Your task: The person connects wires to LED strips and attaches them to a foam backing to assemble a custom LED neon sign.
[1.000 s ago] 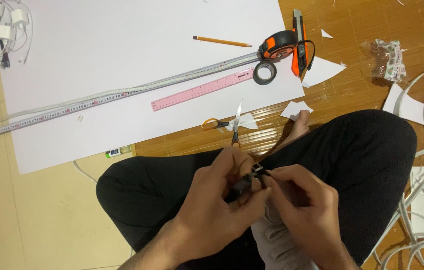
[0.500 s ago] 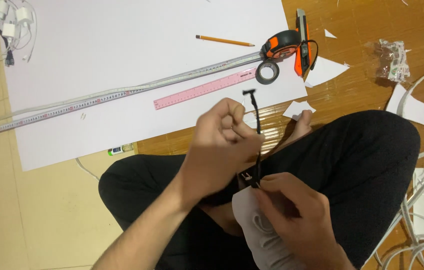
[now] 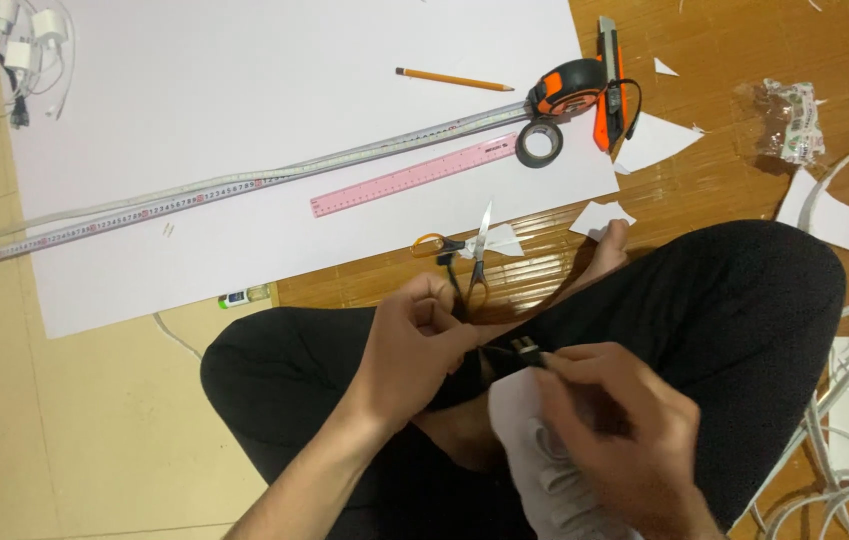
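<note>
At lower centre, the left hand (image 3: 419,345) and right hand (image 3: 616,425) meet, both pinching a thin black plastic zip tie (image 3: 504,350) above a white cloth (image 3: 534,440).

Soft, even indoor light falls from overhead, bright on the white sheet (image 3: 244,110) without harsh glare. Shadows are faint, and the right hand (image 3: 624,440) is slightly motion-blurred.

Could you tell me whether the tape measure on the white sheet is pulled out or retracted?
Pulled out: the tape measure sits at the sheet's right edge, and its blade runs leftward across the white sheet.
</note>
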